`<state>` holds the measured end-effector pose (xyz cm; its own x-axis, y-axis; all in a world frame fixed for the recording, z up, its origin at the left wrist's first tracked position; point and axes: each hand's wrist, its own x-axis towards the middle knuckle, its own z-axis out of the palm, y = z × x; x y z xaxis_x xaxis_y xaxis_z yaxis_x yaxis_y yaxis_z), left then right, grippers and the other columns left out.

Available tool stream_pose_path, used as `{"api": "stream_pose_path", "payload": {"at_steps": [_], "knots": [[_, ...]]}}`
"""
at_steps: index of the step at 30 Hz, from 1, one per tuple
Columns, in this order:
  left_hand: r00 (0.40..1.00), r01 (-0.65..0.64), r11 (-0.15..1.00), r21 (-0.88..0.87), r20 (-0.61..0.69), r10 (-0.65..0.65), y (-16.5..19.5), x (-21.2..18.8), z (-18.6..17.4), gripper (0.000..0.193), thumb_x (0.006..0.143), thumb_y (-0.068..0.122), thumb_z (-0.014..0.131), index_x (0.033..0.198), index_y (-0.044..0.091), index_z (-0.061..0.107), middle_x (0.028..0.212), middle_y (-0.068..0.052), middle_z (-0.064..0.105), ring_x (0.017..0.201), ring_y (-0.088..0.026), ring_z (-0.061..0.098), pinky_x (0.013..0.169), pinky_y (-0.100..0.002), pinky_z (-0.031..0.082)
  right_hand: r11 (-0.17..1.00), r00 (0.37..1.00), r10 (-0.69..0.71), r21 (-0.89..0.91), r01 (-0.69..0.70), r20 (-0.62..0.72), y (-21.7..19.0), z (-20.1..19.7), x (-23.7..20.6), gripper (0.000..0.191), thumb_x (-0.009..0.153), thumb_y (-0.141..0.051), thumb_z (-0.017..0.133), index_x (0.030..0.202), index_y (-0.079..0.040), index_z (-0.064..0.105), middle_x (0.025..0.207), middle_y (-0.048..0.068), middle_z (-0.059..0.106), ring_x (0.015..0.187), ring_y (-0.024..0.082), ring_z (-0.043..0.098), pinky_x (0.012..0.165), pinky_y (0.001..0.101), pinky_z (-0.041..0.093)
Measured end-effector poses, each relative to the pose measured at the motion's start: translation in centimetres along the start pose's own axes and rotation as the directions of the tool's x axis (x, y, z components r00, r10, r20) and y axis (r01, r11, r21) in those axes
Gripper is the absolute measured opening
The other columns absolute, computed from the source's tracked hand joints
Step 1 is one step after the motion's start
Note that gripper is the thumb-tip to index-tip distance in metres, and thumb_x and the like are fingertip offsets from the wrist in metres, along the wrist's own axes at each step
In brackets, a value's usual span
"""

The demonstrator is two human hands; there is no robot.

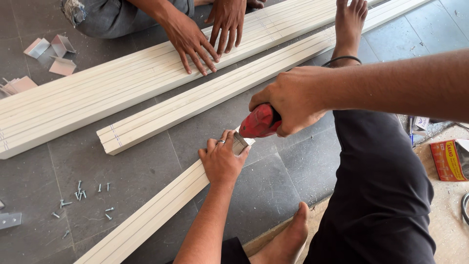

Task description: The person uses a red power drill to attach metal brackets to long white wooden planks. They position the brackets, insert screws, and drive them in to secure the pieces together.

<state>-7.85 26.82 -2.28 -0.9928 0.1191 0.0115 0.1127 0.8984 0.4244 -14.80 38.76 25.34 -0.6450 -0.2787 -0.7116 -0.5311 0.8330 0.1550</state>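
Observation:
My right hand (292,99) grips a red power drill (260,121) and points it down at a small metal angle bracket (240,143). My left hand (222,160), with a ring on one finger, presses that bracket onto the end of a pale wooden plank (146,217) that runs toward the lower left. The drill's tip is hidden behind my left hand.
Two more bundles of pale planks (205,93) (112,83) lie across the grey tile floor. Another person's two hands (207,32) rest on the far bundle. Loose screws (80,195) and spare metal brackets (51,51) lie at the left. A red box (447,160) sits at right.

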Motion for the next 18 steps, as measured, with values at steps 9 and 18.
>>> {"api": "stream_pose_path", "payload": {"at_steps": [9, 18], "knots": [[0.999, 0.011, 1.0, 0.012, 0.033, -0.011, 0.1, 0.2, 0.1, 0.067, 0.079, 0.06, 0.079, 0.133, 0.024, 0.062, 0.122, 0.011, 0.071, 0.106, -0.016, 0.059, 0.09, -0.041, 0.038, 0.996, 0.999, -0.006, 0.091, 0.009, -0.035, 1.2, 0.5, 0.7, 0.078, 0.071, -0.037, 0.08, 0.142, -0.023, 0.052, 0.108, 0.01, 0.074, 0.093, 0.026, 0.075, 0.088, 0.0413, 0.06], [1.0, 0.018, 1.0, -0.013, 0.026, -0.018, 1.0, 0.2, -0.4, 0.067, 0.079, 0.06, 0.078, 0.133, 0.024, 0.062, 0.123, 0.011, 0.071, 0.108, -0.017, 0.059, 0.091, -0.041, 0.038, 0.987, 0.997, 0.071, 0.148, -0.068, -0.016, 1.8, 0.7, -0.5, 0.075, 0.067, -0.035, 0.081, 0.138, -0.027, 0.059, 0.109, 0.01, 0.076, 0.098, 0.027, 0.074, 0.089, 0.0424, 0.06]]}}
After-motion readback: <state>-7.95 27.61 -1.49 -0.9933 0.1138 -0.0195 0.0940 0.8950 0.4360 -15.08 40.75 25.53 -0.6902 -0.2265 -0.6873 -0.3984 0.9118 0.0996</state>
